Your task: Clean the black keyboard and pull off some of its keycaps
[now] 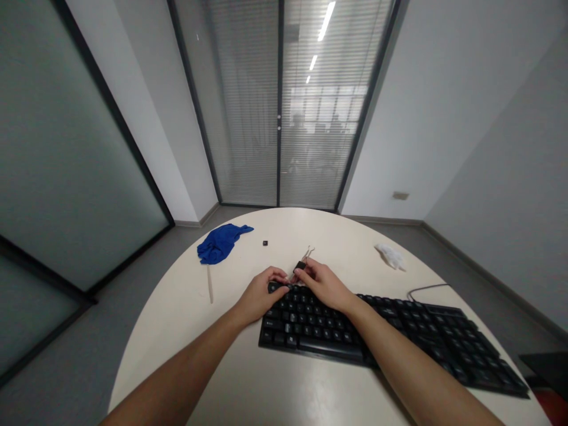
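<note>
A black keyboard (pixel 326 325) lies on the pale round table, its left end in front of me. My right hand (pixel 326 284) is closed on a black binder clip (pixel 300 267) just above the keyboard's top row; the clip's wire handles point away from me. Beside it, my left hand (pixel 262 296) is closed around the keyboard's top left corner, with the thumb on the keys. The fingertips of both hands nearly meet, and what lies between them is partly hidden. A small black keycap (pixel 265 243) rests on the table beyond my left hand.
A crumpled blue cloth (pixel 220 243) lies at the far left, with a thin pale stick (pixel 210 284) below it. To the far right is a crumpled white cloth or tissue (pixel 390 257). The keyboard's cable (pixel 426 288) curves over the table (pixel 177 331) toward its right edge.
</note>
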Motion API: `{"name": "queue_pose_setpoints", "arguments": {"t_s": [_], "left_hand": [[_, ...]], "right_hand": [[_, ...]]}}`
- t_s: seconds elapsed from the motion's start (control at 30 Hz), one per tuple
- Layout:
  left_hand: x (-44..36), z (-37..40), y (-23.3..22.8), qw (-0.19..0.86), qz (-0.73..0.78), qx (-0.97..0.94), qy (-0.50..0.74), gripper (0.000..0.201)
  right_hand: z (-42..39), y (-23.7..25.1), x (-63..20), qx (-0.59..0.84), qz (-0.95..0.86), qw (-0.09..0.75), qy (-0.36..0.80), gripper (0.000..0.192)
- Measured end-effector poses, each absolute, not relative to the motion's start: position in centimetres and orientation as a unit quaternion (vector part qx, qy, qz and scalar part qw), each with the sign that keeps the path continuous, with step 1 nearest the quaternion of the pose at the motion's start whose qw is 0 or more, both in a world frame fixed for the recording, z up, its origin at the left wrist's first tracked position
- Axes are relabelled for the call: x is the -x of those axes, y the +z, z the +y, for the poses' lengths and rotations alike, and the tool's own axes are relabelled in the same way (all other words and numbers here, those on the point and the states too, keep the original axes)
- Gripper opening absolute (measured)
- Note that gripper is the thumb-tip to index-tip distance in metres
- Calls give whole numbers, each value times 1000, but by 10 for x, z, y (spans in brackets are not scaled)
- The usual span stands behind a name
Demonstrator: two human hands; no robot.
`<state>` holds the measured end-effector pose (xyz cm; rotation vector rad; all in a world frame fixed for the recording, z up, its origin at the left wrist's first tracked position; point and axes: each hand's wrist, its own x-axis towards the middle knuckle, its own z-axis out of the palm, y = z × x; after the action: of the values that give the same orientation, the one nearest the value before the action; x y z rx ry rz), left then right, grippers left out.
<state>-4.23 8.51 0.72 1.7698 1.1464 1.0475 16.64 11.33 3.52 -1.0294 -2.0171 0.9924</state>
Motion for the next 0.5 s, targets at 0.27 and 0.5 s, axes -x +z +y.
{"name": "queue_pose_setpoints", "arguments": {"t_s": [0.27,0.5], "left_hand": [[43,79,16,237,473,-754,390,16],[41,72,23,126,473,-803,340,11]], "right_hand": [[114,31,-167,377,-755,335,419,31],[116,29,-167,348,-736,352,462,30]]}}
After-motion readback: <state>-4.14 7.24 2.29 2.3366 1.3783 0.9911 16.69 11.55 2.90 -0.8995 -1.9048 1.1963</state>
